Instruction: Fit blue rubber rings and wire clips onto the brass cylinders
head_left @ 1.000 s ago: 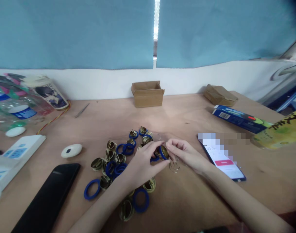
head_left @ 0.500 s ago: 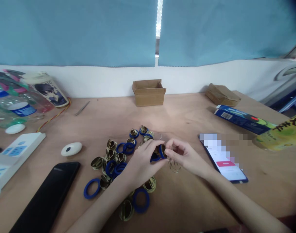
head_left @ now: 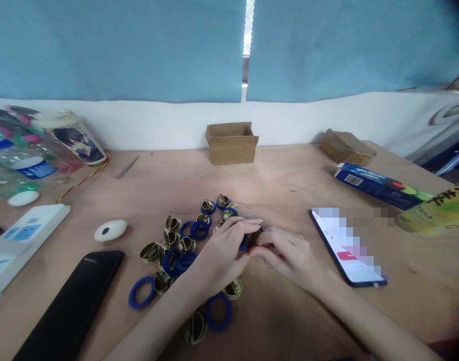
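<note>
My left hand (head_left: 223,250) is closed around a round brass-coloured metal piece (head_left: 254,237) with a blue ring (head_left: 244,243) at its side. From the right, my right hand (head_left: 291,253) pinches at the same piece, its fingertips meeting those of the left. Thin wire loops show faintly around the right fingers; most of them are hidden. Under and left of my left hand lie several brass pieces (head_left: 171,239) and loose blue rings (head_left: 142,293). One blue ring (head_left: 218,312) and a brass piece (head_left: 195,327) lie nearest to me.
A cardboard box (head_left: 233,149) stands at the wall, with a brown paper packet (head_left: 345,146) to its right. A lit phone (head_left: 349,250), a blue carton (head_left: 379,185) and a yellow pack (head_left: 436,213) lie right. Left are a black phone (head_left: 71,306), white oval case (head_left: 111,230), tweezers (head_left: 127,167) and bottles.
My right hand has moved in over the brass piece and covers more of it. The wire loops that hung below its fingers are now mostly hidden. My left hand stays nearly in place.
</note>
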Tool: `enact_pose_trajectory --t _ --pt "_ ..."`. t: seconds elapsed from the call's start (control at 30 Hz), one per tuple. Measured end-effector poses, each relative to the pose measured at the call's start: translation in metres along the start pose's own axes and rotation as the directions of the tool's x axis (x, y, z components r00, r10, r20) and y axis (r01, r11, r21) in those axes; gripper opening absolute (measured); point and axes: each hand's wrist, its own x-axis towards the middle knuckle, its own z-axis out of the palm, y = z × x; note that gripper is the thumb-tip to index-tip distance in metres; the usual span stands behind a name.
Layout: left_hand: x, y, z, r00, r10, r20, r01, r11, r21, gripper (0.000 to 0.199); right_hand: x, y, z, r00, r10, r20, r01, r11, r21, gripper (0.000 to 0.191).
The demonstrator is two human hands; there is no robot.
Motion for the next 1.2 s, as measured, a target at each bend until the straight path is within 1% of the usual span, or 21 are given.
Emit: enact_pose_trajectory --t 0.07,0.17,0.3,0.4,0.5,0.6,0.87,1.03,1.2 --pt "0.0 -0.001 0.001 0.998 0.054 -0.034 -0.055 0.999 -0.002 0.045 0.002 -0.002 -0.001 0.997 -0.071 -0.031 0.07 0.997 -0.03 0.02" --pt "0.0 -0.001 0.004 0.992 0.091 -0.088 -0.09 0.996 0.012 0.044 0.003 -0.004 -0.002 0.99 -0.138 -0.009 0.137 0.987 -0.084 0.021" --pt "0.0 0.001 0.009 0.975 0.134 -0.177 -0.133 0.991 0.017 0.04 0.002 -0.004 -0.001 0.98 -0.198 0.0 0.196 0.968 -0.158 0.022" --pt "0.0 0.0 0.011 0.972 0.131 -0.195 -0.132 0.991 0.009 0.04 0.0 -0.001 0.001 0.973 -0.231 0.012 0.228 0.949 -0.219 0.023" --pt "0.0 0.001 0.01 0.967 0.16 -0.2 -0.154 0.987 0.045 0.035 -0.001 0.002 0.001 0.965 -0.261 0.017 0.256 0.927 -0.272 0.025" --pt "0.001 0.003 0.009 0.961 0.183 -0.206 -0.171 0.982 0.076 0.032 0.0 0.002 0.001 0.962 -0.273 0.015 0.266 0.921 -0.285 0.025" --pt "0.002 0.005 0.012 0.954 0.178 -0.242 -0.17 0.984 0.053 0.032 -0.003 0.003 0.0 0.96 -0.28 0.018 0.275 0.925 -0.261 0.022" --pt "0.001 0.004 0.012 0.955 0.18 -0.235 -0.172 0.984 0.051 0.032 0.0 0.001 -0.001 0.962 -0.275 0.002 0.264 0.923 -0.28 0.025" --pt "0.001 0.004 0.013 0.951 0.186 -0.246 -0.183 0.983 0.034 0.032 0.001 -0.001 0.002 0.962 -0.27 -0.026 0.255 0.932 -0.258 0.028"
